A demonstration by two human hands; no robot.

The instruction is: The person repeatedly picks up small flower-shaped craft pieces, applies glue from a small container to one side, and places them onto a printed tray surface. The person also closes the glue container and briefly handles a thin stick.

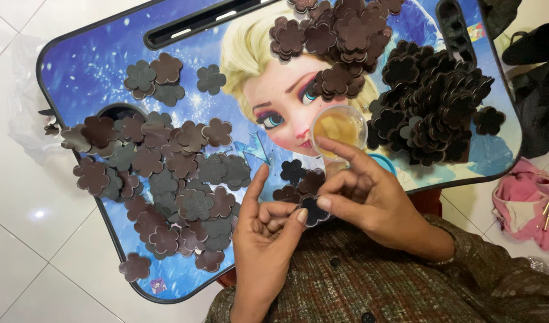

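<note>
My left hand [264, 230] and my right hand [361, 191] meet over the near edge of a blue printed lap tray [86, 63]. Together they pinch one dark flower-shaped cutout [314, 211] between thumbs and fingertips. Just beyond my right fingers stands a small clear cup of amber liquid [339, 128]. Two more dark flower pieces [298, 176] lie on the tray right behind the held one.
Several brown and grey flower cutouts [167, 179] are spread over the tray's left half. A thick heap of dark ones [433, 101] fills the right and top. White tiled floor surrounds the tray, with pink cloth [523, 203] and black sandals [535, 42] at the right.
</note>
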